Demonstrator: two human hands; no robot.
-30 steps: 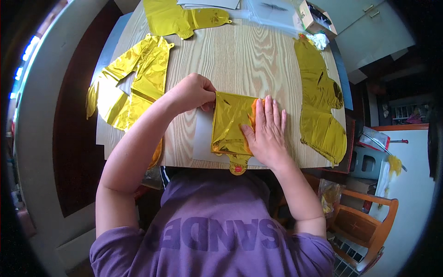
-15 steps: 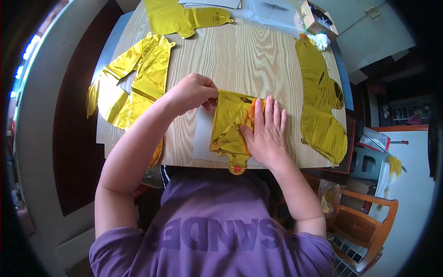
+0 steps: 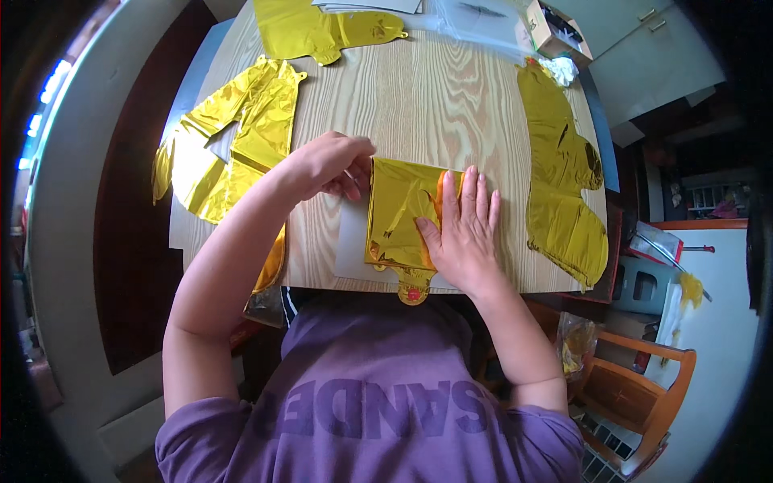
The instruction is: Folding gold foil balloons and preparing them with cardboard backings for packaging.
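A gold foil balloon (image 3: 398, 213), folded into a rough square, lies on a light grey sheet (image 3: 352, 233) at the table's near edge. Its tab, with a red spot, hangs toward me over the edge. My right hand (image 3: 465, 237) lies flat on the balloon's right side, fingers stretched out and thumb apart. Beside the far left corner is my left hand (image 3: 334, 165), its fingers bent and apart with nothing seen between them; part of them is hidden behind the hand.
Flat gold foil balloons lie at the left (image 3: 262, 129), far side (image 3: 322, 32) and right (image 3: 560, 177) of the wooden table (image 3: 386, 97). Clear plastic (image 3: 475, 24), a small box (image 3: 555, 32) and crumpled white tissue (image 3: 561, 71) sit at the back. A wooden chair (image 3: 644, 394) stands right.
My left hand has let go of the balloon's far left corner and shifted slightly left. The folded balloon lies flatter there. My right hand stays pressed in place.
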